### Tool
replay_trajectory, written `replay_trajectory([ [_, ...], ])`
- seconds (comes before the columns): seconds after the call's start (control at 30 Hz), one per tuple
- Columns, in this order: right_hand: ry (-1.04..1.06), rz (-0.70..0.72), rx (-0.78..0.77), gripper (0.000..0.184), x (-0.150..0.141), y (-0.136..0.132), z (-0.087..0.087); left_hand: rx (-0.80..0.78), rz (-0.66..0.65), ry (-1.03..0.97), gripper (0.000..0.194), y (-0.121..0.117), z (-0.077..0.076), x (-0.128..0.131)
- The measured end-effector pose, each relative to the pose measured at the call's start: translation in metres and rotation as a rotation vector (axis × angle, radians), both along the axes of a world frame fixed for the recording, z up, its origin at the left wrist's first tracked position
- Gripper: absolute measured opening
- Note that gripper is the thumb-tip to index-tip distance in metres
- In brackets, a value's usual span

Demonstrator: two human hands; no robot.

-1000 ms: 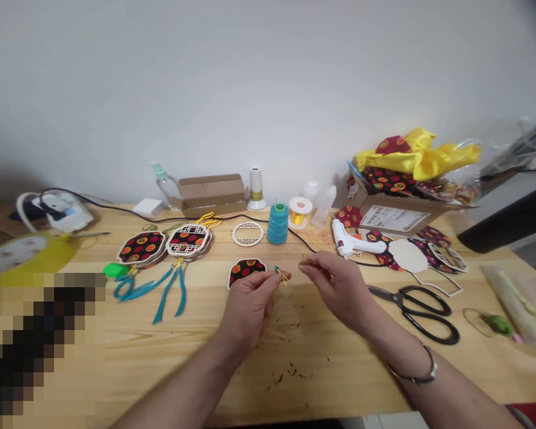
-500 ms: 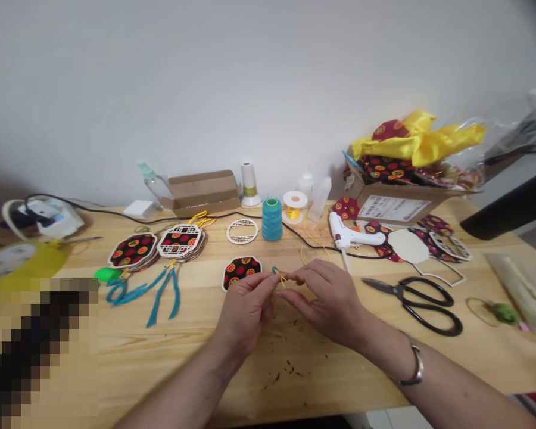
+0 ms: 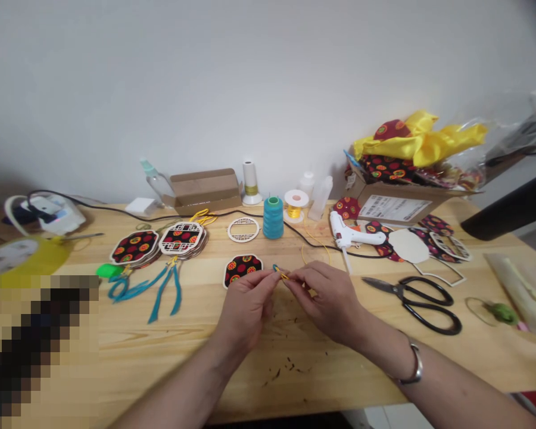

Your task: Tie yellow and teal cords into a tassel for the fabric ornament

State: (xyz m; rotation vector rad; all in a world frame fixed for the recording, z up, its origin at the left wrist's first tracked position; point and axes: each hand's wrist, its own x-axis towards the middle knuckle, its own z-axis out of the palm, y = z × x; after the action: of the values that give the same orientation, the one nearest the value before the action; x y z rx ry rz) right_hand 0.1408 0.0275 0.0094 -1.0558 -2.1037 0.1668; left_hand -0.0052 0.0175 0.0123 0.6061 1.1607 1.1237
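Note:
Over the middle of the table, my left hand [image 3: 246, 304] pinches a short yellow cord [image 3: 284, 276] with a small teal piece [image 3: 275, 267] at its end. The fingertips of my right hand [image 3: 326, 301] are closed on the yellow cord close beside. A thin yellow strand loops up behind the right hand towards a white spool of yellow cord [image 3: 296, 198]. Just behind my left hand lies a scalloped panel with dark flowered fabric [image 3: 241, 267], partly covered by that hand. Farther back are a round wooden lattice frame [image 3: 230, 234] and a cone of teal thread [image 3: 273, 221].
Black-handled scissors [image 3: 397, 290] and a white glue gun [image 3: 351, 237] lie right. Stacked flowered panels [image 3: 136, 247] with teal tassels [image 3: 163, 292] lie left. A full cardboard box [image 3: 393, 205] stands back right. A black cable [image 3: 223, 213] crosses the back.
My right hand has moved left to meet the left hand, and its fingertips have closed on the yellow cord. The left hand keeps its pinch. The view has shifted slightly.

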Motion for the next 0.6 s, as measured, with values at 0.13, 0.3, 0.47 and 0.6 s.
replay_trajectory([
  [0.13,-0.079,0.011,0.093,0.010,0.0011,0.0003,0.0005,-0.002,0.003,-0.014,0.018,0.0000,0.0010,0.0002],
  [0.3,-0.207,0.045,0.224,0.015,0.0032,0.0009,-0.0006,-0.043,-0.005,-0.070,0.020,0.0004,0.0018,0.0014],
  [0.47,-0.265,0.035,0.253,0.013,0.0036,-0.0003,-0.0011,-0.049,-0.009,-0.097,0.023,-0.0001,0.0034,0.0016],
  [0.6,-0.250,0.036,0.259,0.012,0.0029,0.0003,-0.0020,-0.045,-0.008,-0.116,0.022,-0.0012,0.0038,0.0005],
])
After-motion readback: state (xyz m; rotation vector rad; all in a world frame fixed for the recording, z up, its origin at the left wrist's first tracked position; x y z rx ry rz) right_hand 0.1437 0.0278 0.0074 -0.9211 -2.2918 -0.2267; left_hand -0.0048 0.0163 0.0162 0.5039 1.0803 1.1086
